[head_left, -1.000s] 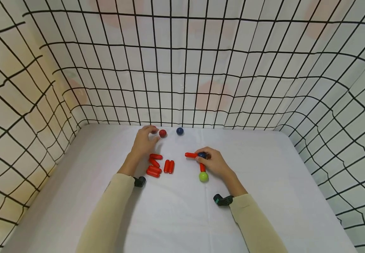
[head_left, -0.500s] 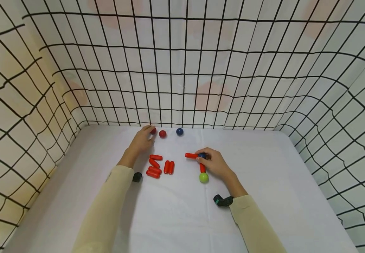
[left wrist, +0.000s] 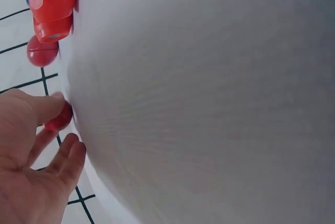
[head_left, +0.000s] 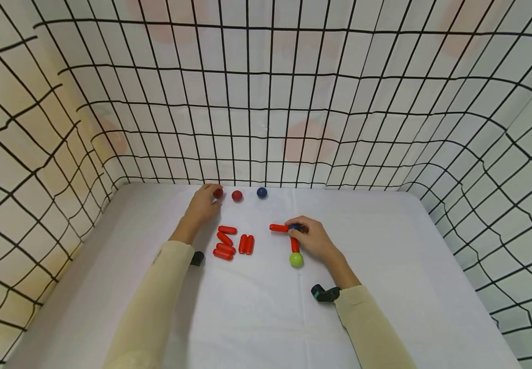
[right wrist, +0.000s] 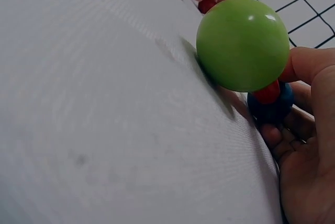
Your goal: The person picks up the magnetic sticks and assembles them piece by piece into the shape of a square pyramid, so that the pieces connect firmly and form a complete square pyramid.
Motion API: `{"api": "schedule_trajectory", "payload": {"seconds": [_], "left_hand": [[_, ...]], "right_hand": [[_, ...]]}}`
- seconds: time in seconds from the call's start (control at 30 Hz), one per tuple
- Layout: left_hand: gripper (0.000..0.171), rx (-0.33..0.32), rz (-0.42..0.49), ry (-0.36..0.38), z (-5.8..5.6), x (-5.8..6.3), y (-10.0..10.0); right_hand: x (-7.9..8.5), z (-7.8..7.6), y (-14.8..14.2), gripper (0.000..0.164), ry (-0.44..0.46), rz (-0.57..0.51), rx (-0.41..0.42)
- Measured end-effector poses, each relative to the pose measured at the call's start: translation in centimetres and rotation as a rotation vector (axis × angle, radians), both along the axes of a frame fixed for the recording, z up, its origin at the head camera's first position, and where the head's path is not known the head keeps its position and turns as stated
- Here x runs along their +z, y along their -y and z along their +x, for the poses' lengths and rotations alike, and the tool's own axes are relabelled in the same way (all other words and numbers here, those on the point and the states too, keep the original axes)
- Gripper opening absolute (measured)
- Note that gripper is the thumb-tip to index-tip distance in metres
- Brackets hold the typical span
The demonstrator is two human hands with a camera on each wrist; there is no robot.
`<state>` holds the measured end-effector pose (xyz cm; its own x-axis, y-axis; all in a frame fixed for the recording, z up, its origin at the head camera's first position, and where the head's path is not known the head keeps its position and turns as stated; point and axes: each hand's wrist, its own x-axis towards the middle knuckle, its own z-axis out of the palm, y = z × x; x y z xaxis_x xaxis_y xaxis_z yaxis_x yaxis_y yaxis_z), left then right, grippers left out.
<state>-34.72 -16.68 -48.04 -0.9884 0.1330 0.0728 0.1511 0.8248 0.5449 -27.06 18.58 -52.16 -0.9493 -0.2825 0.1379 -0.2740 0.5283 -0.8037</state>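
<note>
At the back left of the table, my left hand [head_left: 201,207] pinches a red ball [head_left: 218,193]; the left wrist view shows thumb and finger on that red ball [left wrist: 62,118]. My right hand [head_left: 312,236] grips a blue ball [head_left: 294,226] near the middle. One red rod [head_left: 278,227] points left from the blue ball, and another red rod [head_left: 295,246] runs toward the front, ending in a light green ball [head_left: 296,260]. In the right wrist view the green ball [right wrist: 242,45] covers much of the joint, while part of the blue ball [right wrist: 269,106] shows under the fingers.
A second red ball [head_left: 237,196] and a blue ball [head_left: 262,192] lie along the back edge. Several loose red rods [head_left: 225,238] lie between the hands, two of them side by side [head_left: 246,244]. Black wire mesh [head_left: 266,107] encloses the back and sides of the white table [head_left: 257,318].
My left hand has drawn left, away from the second red ball, and the ball in its fingers has shifted slightly left and nearer. The right hand stays almost still on the joined pieces.
</note>
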Motion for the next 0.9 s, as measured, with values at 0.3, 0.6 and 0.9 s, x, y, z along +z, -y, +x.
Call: {"api": "schedule_trajectory", "payload": {"seconds": [0.3, 0.6, 0.9], "left_hand": [[0.037, 0.003, 0.062, -0.018, 1.3, -0.4, 0.1], [0.042, -0.021, 0.160, -0.016, 3.4, -0.1, -0.7], [0.038, -0.096, 0.258, 0.016, 5.6, 0.1, -2.5]], "right_hand": [[0.0, 0.4, 0.1, 0.022, 0.017, -0.014, -0.002], [0.1, 0.2, 0.3, 0.023, 0.029, -0.013, -0.018], [-0.1, 0.0, 0.3, 0.023, 0.014, -0.016, -0.035]]}}
